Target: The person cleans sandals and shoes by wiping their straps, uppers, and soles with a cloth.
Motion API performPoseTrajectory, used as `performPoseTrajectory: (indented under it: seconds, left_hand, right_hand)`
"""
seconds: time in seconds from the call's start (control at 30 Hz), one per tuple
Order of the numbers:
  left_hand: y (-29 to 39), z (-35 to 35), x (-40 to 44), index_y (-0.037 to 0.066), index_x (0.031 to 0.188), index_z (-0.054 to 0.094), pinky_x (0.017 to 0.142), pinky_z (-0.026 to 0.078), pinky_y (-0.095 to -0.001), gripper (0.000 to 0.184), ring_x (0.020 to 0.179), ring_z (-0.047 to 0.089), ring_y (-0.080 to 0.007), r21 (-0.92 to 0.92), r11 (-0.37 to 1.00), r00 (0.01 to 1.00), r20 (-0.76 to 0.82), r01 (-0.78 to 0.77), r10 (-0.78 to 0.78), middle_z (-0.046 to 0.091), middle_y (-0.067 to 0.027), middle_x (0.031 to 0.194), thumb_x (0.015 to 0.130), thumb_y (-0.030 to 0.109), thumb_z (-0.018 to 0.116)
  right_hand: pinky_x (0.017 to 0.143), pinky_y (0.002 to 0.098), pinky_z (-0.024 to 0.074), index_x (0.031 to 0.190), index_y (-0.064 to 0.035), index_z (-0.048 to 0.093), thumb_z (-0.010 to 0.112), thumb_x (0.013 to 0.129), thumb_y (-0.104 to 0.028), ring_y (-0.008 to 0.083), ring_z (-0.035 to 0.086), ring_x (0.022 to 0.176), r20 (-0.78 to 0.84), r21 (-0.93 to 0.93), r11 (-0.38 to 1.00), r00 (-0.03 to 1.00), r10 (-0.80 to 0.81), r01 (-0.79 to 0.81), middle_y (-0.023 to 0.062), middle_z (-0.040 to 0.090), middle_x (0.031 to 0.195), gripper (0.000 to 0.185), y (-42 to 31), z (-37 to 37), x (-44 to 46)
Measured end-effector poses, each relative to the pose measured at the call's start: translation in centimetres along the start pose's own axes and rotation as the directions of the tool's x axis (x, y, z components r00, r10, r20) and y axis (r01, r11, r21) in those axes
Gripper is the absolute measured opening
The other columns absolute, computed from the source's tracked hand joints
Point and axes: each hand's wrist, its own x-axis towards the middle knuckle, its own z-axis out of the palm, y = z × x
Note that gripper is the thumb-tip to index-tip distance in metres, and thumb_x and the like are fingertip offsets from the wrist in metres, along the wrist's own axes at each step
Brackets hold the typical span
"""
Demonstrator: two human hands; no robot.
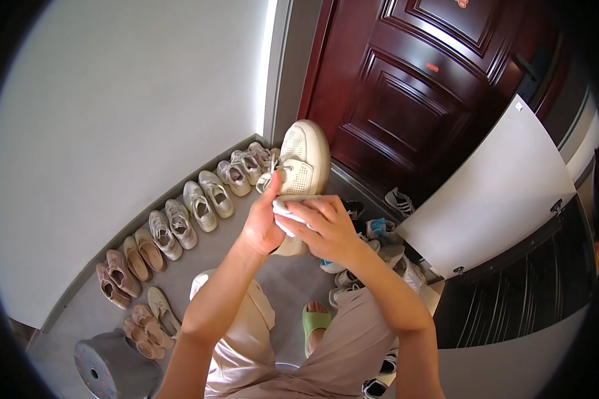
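A cream lace-up sneaker (301,174) with a perforated upper is held up in front of me, toe pointing away. My left hand (263,225) grips it from the left side, thumb up by the laces; its other fingers are mostly hidden. A folded white cloth or wipe (286,214) is pinched in my right hand (329,229), which presses it against the heel end of the shoe. The exact spot under the cloth is covered by my fingers.
Along the left wall stands a row of shoes (173,227). A grey stool (116,366) is at the lower left. More shoes (379,249) crowd the floor at right, beside an open shoe cabinet (489,199). The dark red door (412,100) is ahead. My foot wears a green slipper (315,321).
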Motion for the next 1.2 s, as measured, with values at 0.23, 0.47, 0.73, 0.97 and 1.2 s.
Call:
performPoseTrajectory:
  seconds: [0.23, 0.47, 0.73, 0.97, 1.2]
  left_hand:
    - [-0.1, 1.3, -0.2, 0.006, 0.14, 0.049, 0.106, 0.047, -0.0372, 0.052, 0.122, 0.059, -0.0205, 0.029, 0.996, 0.995, -0.055, -0.086, 0.088, 0.061, -0.009, 0.134, 0.107, 0.046, 0.043]
    - [0.0, 1.2, -0.4, 0.006, 0.14, 0.05, 0.108, 0.044, -0.0392, 0.051, 0.124, 0.057, -0.0219, 0.153, 0.985, 0.988, -0.12, -0.076, 0.095, 0.061, -0.0095, 0.135, 0.107, 0.046, 0.043]
    - [-0.4, 2.8, -0.8, 0.005, 0.144, 0.048, 0.108, 0.043, -0.0416, 0.057, 0.128, 0.055, -0.0235, 0.284, 0.958, 0.978, -0.21, 0.046, 0.015, 0.058, -0.0106, 0.141, 0.105, 0.047, 0.049]
    - [0.3, 2.2, -0.8, 0.004, 0.137, 0.056, 0.101, 0.049, -0.0376, 0.052, 0.117, 0.062, -0.0203, 0.372, 0.928, 0.981, -0.183, 0.003, 0.071, 0.065, -0.0097, 0.129, 0.102, 0.042, 0.059]
    - [-0.5, 2.2, -0.7, 0.002, 0.131, 0.061, 0.093, 0.053, -0.0345, 0.047, 0.108, 0.066, -0.0184, 0.376, 0.927, 0.973, -0.214, -0.003, 0.09, 0.068, -0.0094, 0.122, 0.097, 0.032, 0.07]
  right_hand:
    - [0.083, 0.0331, 0.0462, 0.12, -0.0154, 0.072, 0.064, 0.081, -0.016, 0.019, 0.059, 0.106, -0.122, -0.123, 0.98, 0.983, 0.14, -0.155, 0.0008, 0.061, 0.129, 0.039, 1.3, -0.3, 0.2]
    - [0.083, 0.0335, 0.0476, 0.122, -0.0166, 0.071, 0.064, 0.081, -0.017, 0.0175, 0.059, 0.105, -0.105, -0.198, 0.98, 0.994, 0.009, -0.029, 0.0015, 0.06, 0.126, 0.041, 1.6, -0.5, -0.1]
    - [0.086, 0.0347, 0.0475, 0.121, -0.0132, 0.072, 0.068, 0.08, -0.005, 0.0244, 0.058, 0.1, -0.303, -0.167, 0.924, 0.91, 0.284, -0.344, 0.0066, 0.062, 0.125, 0.043, 3.6, -1.5, -0.2]
    - [0.084, 0.0317, 0.0459, 0.121, -0.0163, 0.073, 0.069, 0.08, -0.01, 0.0188, 0.057, 0.104, -0.207, -0.223, 0.962, 0.972, 0.11, -0.156, 0.0016, 0.061, 0.128, 0.042, 3.3, -1.8, -0.2]
    - [0.086, 0.0365, 0.0482, 0.121, -0.0116, 0.071, 0.068, 0.077, -0.001, 0.0263, 0.057, 0.101, -0.22, -0.132, 0.963, 0.955, 0.201, -0.233, 0.0067, 0.062, 0.122, 0.045, 3.5, -2.2, -0.1]
